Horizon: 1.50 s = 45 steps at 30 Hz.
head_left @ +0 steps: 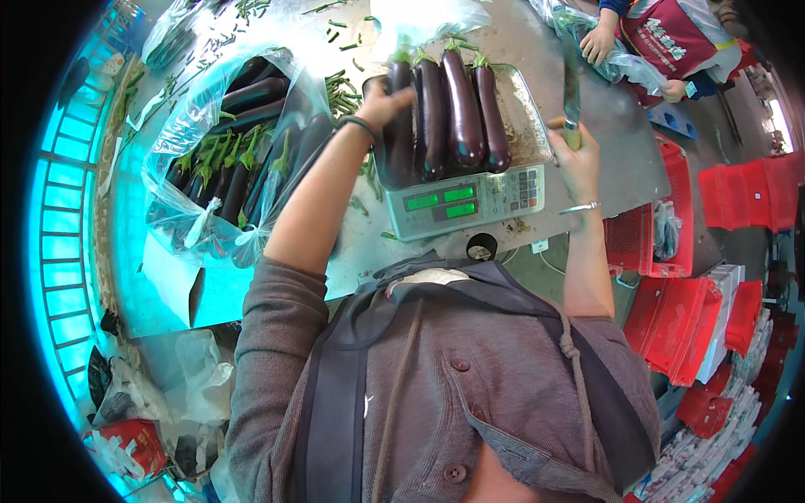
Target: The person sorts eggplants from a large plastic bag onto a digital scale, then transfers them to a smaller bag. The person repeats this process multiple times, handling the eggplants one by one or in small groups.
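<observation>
Several dark purple eggplants [462,113] lie side by side on the metal tray of a digital scale [465,201], whose green displays are lit. My left hand [383,104] rests at the leftmost eggplant [399,135], thumb extended over it; whether it grips it firmly is not clear. In my right hand [577,154], to the right of the scale, is the handle of a knife [571,88], its blade pointing away from me. A large clear plastic bag [182,132] full of eggplants stands open to the left of the scale.
Cut green stems [339,94] are scattered over the metal table [616,157]. At the upper right a co-worker's hands [597,45] handle a plastic bag [635,72] of green produce. Red plastic crates [673,320] stand at the right. Below the table at left are crumpled plastic bags [201,364].
</observation>
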Motion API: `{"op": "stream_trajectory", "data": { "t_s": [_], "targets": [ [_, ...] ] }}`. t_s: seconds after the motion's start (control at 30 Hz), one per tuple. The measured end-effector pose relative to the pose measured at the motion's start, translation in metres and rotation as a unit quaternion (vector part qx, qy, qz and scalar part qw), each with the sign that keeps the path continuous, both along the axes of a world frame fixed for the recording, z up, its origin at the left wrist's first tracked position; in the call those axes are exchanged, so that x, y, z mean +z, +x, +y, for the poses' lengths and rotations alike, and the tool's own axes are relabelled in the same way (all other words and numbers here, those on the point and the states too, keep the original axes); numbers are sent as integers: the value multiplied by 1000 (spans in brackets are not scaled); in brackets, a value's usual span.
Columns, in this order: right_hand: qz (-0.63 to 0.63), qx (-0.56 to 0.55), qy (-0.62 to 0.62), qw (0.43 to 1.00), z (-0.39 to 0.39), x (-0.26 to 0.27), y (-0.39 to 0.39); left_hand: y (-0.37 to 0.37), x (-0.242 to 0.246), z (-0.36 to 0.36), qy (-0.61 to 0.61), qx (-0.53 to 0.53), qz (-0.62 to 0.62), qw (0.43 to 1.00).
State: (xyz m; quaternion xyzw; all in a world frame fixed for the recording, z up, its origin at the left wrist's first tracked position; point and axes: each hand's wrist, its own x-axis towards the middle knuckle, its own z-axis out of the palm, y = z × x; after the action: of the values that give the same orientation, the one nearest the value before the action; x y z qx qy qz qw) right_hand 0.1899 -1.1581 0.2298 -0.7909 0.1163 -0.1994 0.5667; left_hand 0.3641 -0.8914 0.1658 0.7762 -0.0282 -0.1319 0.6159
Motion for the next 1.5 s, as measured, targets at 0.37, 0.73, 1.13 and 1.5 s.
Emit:
{"op": "stream_trajectory", "data": {
  "t_s": [0.37, 0.73, 1.13, 1.5],
  "targets": [
    [100, -76, 32, 992, -69, -72, -17, 16, -16, 58, 108, 110, -206, 966],
    [311, -130, -207, 918, -109, -198, -42, -14, -26, 57, 110, 9, -151, 982],
    [147, 110, 179, 967, -5, -63, 53, -41, 20, 2, -192, 34, 45, 980],
    [225, 244, 166, 929, -11, -76, 95, -46, 24, -30, -28, -72, 178, 981]
  ]
}}
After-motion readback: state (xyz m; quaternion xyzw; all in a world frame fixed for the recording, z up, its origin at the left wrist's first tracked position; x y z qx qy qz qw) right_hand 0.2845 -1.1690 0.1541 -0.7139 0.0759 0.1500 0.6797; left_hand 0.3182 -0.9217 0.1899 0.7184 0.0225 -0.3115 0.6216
